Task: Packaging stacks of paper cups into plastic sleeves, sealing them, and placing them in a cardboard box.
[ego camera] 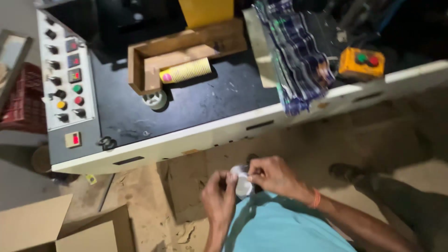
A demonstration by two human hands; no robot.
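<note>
From the head camera I see my left hand [219,190] and my right hand [275,176] close together over the sandy floor [140,196], just in front of my blue shirt [280,228], and both have their fingers pinched on one small white cup [242,183] between them. Farther away, on the dark top of the machine [200,100], a stack of yellow cups [185,71] lies on its side in a wooden tray [186,46], with the grey control panel [67,79] to the left of it.

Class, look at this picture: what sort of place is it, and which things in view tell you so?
Probably a small paper-cup workshop. A machine's control panel has knobs and coloured buttons, a stack of paper cups lies on the machine top, and cardboard boxes sit on the dusty floor.
</note>
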